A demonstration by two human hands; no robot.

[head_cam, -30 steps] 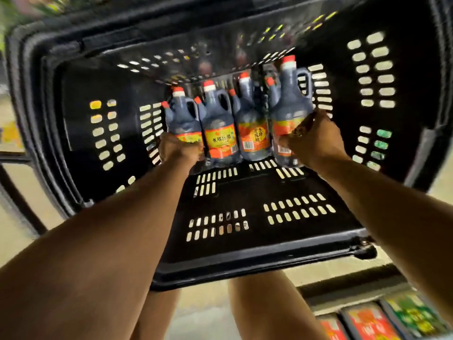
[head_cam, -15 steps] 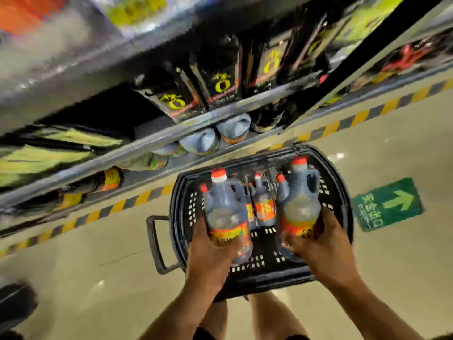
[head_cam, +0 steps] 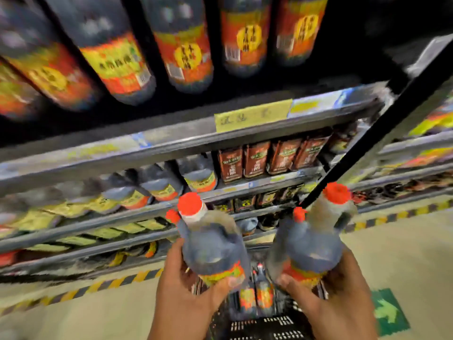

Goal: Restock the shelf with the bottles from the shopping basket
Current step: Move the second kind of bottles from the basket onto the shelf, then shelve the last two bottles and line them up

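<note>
The restocking was partway through, by the look of it: two bottles were out of the basket and in the air, neither yet on a shelf. The left hand (head_cam: pixel 186 288) gripped the left bottle (head_cam: pixel 210 244) round its lower body, fingers curled over the label, red cap pointing up toward the shelves. The right hand (head_cam: pixel 338 293) held the right bottle (head_cam: pixel 311 244) the same way. Between and below them, at least two more bottles (head_cam: pixel 259 290) stood in the black basket (head_cam: pixel 264 327) on the floor, so more trips remained.

Ahead, the upper shelf (head_cam: pixel 171 141) carried a row of dark bottles (head_cam: pixel 186 45) standing close together at its front edge, with a yellow tag (head_cam: pixel 252 115) on its rail. A black upright post (head_cam: pixel 382 133) slanted across just behind the right bottle's cap and could be clipped on the way up. The picture was blurred, so free gaps on the shelves could not be made out.
</note>
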